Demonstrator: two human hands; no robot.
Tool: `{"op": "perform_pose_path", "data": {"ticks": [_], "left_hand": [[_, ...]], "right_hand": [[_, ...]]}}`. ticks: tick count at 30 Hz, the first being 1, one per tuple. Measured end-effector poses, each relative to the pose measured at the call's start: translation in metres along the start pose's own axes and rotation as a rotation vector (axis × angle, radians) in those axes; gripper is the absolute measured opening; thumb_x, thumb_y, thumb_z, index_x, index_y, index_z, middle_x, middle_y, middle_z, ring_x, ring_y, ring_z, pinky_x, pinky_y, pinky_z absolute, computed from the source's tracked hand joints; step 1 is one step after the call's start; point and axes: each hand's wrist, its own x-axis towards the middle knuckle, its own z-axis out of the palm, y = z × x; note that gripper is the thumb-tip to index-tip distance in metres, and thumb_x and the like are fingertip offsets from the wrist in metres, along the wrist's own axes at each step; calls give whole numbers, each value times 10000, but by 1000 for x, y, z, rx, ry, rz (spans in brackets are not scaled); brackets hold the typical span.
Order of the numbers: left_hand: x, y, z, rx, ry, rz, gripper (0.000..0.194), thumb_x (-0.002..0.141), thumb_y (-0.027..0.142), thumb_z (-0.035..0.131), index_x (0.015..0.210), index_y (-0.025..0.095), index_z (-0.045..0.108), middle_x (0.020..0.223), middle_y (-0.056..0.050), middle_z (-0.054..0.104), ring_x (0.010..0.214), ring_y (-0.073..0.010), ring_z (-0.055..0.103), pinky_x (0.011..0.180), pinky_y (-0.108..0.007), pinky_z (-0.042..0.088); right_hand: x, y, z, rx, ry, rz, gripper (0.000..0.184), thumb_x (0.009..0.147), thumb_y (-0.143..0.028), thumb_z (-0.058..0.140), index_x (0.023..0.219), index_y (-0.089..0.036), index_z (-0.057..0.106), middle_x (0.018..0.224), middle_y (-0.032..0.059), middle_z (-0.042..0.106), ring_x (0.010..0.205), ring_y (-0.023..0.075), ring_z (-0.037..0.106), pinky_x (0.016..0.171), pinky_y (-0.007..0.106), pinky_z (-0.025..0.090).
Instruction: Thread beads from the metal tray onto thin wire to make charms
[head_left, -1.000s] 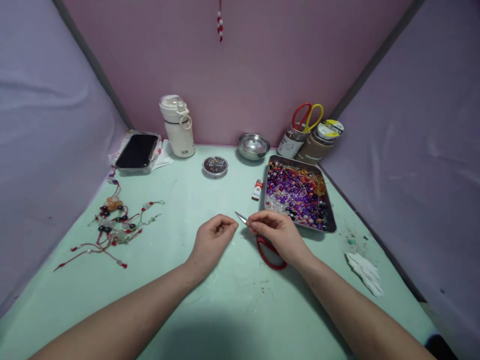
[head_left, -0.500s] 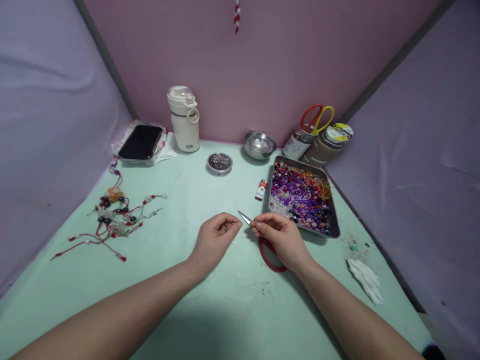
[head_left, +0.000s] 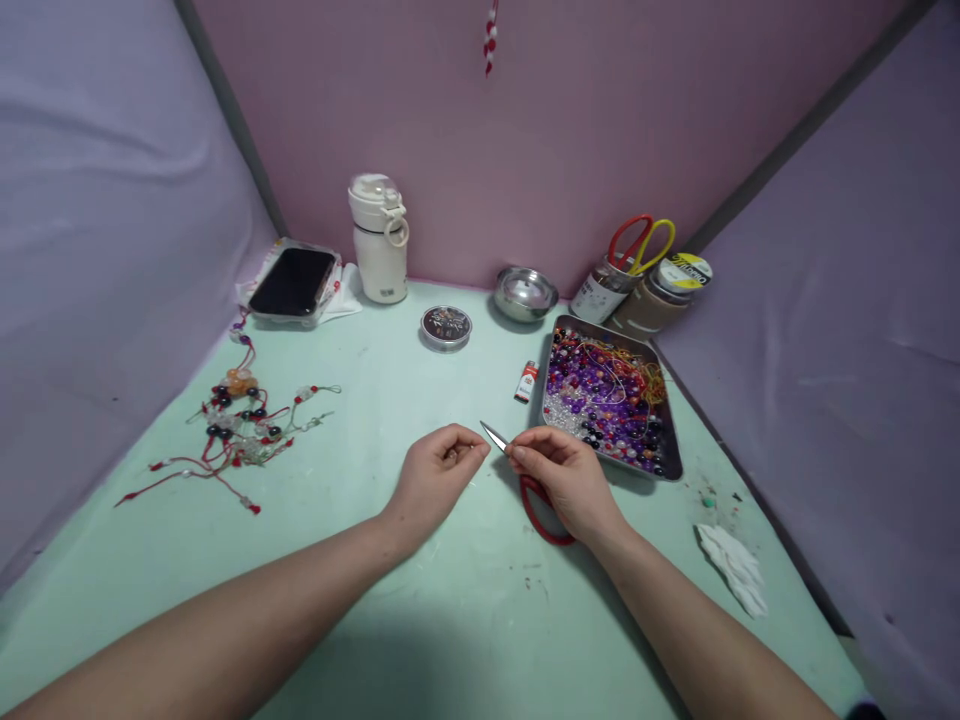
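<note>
My left hand [head_left: 437,477] rests on the green table [head_left: 420,610] with its fingers curled into a pinch; what it pinches is too small to name. My right hand [head_left: 564,478] is pinched too, fingertips almost touching the left hand's. Under the right hand lie red-handled scissors [head_left: 540,512], their steel tip [head_left: 493,435] pointing up-left between the two hands. A metal tray [head_left: 670,432] full of purple, red and clear beads and cord sits just right of my right hand.
Finished red-cord bead charms [head_left: 240,428] lie at the left. Along the back stand a phone [head_left: 292,281], a white bottle [head_left: 379,240], a round thread spool [head_left: 446,326], a steel bowl [head_left: 525,294], a small lighter [head_left: 529,381] and jars with scissors [head_left: 637,270]. White tissue [head_left: 735,568] lies at the right.
Both hands stay pinched together over the scissors. The camera has shifted a little, so everything sits slightly further right in view.
</note>
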Motion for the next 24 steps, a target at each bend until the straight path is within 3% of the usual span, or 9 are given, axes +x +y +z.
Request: {"op": "perform_pose_path", "data": {"ticks": [9,24], "left_hand": [[0,-2,0,-3,-13,-7,181,775,343,581,746,176,644,648,6,577,605,-119,485,531,-231,361],[0,0,2,27,-69,31,178,777,339,578,732,178,640,634,18,575,587,-111,480,551,-230,369]], "right_hand": [[0,2,-1,-62,-11,-31,224,663,-368,753,774,-200,657,689,16,639,617,134,561,547,258,445],[-2,7,3,-182,-17,-130,142,684,-315,734,753,-207,673,689,-3,645,624,134,547,600,263,432]]}}
